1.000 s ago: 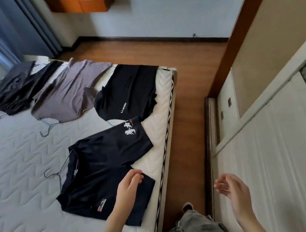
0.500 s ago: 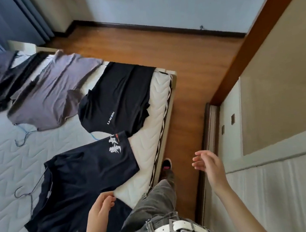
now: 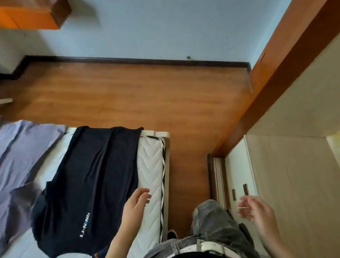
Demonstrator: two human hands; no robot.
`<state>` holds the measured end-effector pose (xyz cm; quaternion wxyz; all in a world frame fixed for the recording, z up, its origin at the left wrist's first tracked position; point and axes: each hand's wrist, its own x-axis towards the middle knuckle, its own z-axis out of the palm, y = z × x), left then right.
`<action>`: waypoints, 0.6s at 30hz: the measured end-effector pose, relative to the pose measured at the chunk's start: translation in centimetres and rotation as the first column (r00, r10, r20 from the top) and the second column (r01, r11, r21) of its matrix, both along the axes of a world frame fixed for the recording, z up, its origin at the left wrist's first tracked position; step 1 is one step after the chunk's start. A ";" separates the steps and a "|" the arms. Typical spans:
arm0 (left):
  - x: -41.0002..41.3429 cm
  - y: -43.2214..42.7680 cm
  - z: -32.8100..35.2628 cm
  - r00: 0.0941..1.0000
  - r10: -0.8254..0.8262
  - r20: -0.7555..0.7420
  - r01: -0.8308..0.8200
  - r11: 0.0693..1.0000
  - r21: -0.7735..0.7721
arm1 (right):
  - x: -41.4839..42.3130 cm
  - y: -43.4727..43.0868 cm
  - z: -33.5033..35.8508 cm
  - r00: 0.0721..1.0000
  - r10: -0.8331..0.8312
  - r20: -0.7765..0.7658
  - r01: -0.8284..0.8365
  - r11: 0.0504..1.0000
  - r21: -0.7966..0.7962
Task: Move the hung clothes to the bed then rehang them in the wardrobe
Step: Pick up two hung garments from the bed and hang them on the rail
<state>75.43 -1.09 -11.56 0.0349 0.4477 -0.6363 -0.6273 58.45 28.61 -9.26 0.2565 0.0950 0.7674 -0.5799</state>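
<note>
Left hand [image 3: 136, 207] open, empty, over bed [image 3: 150, 172] edge. Right hand [image 3: 255, 210] open, empty, beside wardrobe [image 3: 293, 169]. Black shirt [image 3: 91, 184] flat, wrinkled, white logo, near bed corner; long axis slants toward that corner. Grey shirt [image 3: 12, 164] alongside.

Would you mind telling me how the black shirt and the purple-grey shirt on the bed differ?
The black shirt bears white lettering; the purple-grey shirt shows none. The black shirt lies nearer the mattress edge, its hem overhanging the end of the bed; the purple-grey shirt lies further in, partly out of frame. Both are spread flat on the mattress, touched by neither hand.
</note>
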 end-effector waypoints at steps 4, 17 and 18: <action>-10.7 -5.4 -1.4 0.998 -0.051 0.023 0.051 0.998 -0.024 | -9.2 -3.7 -1.8 0.997 -0.046 0.057 0.045 0.999 0.022; -31.6 -18.1 -1.2 0.931 0.325 0.167 -0.328 0.945 -0.006 | -44.3 -31.3 0.9 0.940 0.342 0.006 -0.341 0.939 -0.052; -32.3 -19.1 -1.3 0.914 0.368 0.170 -0.372 0.928 -0.007 | -46.2 -33.7 0.9 0.928 0.372 0.003 -0.370 0.926 -0.068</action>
